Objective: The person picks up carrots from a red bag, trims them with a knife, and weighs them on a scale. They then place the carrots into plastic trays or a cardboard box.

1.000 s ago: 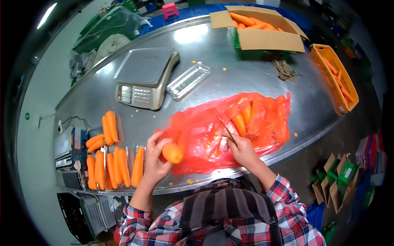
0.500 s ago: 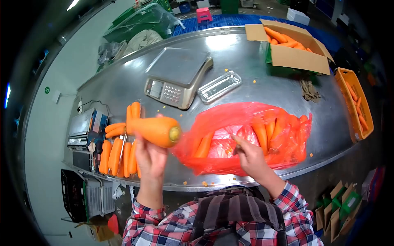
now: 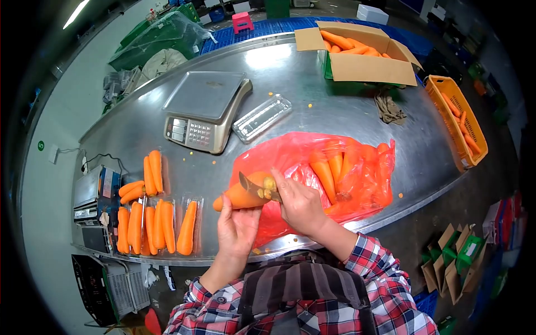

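Note:
My left hand (image 3: 237, 228) holds a large orange carrot (image 3: 241, 196) from below, its thick end pointing right. In my right hand (image 3: 301, 205) is a small knife (image 3: 255, 188), its dark blade lying across the carrot's thick end, where small cut pieces show. Below and behind both hands spreads a red plastic bag (image 3: 279, 146) with several carrots (image 3: 324, 174) inside. To the left, several carrots (image 3: 135, 228) lie in clear trays, and a single one (image 3: 187, 228) lies in a tray nearest my left hand.
A scale (image 3: 204, 100) and an empty clear tray (image 3: 262, 118) stand beyond the bag. Farther right are a cardboard box (image 3: 371, 70) of carrots, a crumpled cloth (image 3: 389, 109) and an orange crate (image 3: 474, 153). A sealing machine (image 3: 89, 195) sits at the left edge.
The carrot has moved right and down, over the bag, its thick end now beside my right hand. The knife blade now shows against it. The view has shifted, revealing the single-carrot tray.

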Motion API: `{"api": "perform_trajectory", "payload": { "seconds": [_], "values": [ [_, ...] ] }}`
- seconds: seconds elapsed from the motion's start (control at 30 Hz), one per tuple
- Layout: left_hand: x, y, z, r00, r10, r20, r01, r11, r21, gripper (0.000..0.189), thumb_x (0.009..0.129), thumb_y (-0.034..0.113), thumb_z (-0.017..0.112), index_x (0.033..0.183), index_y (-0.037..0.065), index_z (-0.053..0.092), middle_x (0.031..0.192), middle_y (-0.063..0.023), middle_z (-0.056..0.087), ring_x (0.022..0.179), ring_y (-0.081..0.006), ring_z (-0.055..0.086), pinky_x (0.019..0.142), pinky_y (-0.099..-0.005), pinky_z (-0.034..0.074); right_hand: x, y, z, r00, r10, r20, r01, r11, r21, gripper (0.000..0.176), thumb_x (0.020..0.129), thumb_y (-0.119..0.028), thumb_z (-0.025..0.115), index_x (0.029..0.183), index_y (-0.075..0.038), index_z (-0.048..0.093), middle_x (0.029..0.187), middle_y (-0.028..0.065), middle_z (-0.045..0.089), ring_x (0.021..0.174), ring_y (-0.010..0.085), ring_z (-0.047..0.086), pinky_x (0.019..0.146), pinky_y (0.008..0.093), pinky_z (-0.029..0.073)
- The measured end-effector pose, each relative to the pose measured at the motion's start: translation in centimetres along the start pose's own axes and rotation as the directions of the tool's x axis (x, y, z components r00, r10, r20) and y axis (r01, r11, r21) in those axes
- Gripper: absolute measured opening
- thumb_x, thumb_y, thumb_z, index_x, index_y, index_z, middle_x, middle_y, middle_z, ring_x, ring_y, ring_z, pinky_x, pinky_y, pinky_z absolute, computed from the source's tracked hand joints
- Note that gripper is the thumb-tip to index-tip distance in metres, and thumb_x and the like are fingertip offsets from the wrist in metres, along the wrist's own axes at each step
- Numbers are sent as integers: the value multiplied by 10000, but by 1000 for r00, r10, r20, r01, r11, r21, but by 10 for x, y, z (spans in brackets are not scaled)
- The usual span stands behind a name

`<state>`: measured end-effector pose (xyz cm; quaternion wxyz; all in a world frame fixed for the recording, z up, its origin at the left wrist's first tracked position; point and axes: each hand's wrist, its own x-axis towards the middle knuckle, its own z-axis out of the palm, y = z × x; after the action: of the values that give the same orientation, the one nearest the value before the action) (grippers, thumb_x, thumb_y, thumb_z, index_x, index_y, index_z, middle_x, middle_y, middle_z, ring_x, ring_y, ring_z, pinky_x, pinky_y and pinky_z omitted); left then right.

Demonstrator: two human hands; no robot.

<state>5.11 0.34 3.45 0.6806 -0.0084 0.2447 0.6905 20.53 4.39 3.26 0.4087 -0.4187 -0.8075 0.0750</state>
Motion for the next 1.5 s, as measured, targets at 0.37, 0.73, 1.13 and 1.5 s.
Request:
{"api": "perform_trajectory", "payload": {
  "seconds": [0.37, 0.73, 1.13, 1.5],
  "values": [
    [-9, 1, -3, 999, -43, 24, 42, 998, 48, 436, 964, 345, 448, 1271, 36, 436, 1344, -137, 450, 1265, -282, 414, 1091, -460, 295, -16, 73, 18, 961, 277, -7, -275, 949, -157, 442, 795, 25, 522, 1235, -20, 520, 760, 144, 607, 652, 286, 617, 559, 384, 492],
    [-9, 35, -38, 992, -125, 21, 124, 991, 58, 435, 925, 260, 545, 1291, 75, 403, 1262, -110, 505, 1185, -264, 479, 1050, -421, 346, -30, 36, -17, 734, 610, 298, -676, 616, 403, 268, 923, -38, 477, 1161, 34, 578, 711, 50, 595, 654, 84, 540, 611, 229, 431],
    [-5, 162, -119, 899, 438, 25, -437, 888, 141, 519, 847, 28, 601, 1305, 87, 365, 1211, -108, 484, 1190, -264, 455, 1058, -460, 330, -57, 31, -5, 618, 656, 432, -781, 448, 435, 227, 952, -98, 471, 1122, 4, 581, 689, 31, 583, 430, 21, 392, 397, 170, 292],
    [39, 200, -150, 764, 638, -101, -504, 687, 523, 389, 868, 62, 598, 1213, 44, 419, 1127, -86, 536, 1068, -202, 550, 933, -401, 463, -62, 22, 0, 566, 693, 447, -820, 416, 393, 228, 937, -79, 483, 1102, 24, 601, 699, 22, 579, 449, 26, 393, 423, 184, 308]
  ]
}}
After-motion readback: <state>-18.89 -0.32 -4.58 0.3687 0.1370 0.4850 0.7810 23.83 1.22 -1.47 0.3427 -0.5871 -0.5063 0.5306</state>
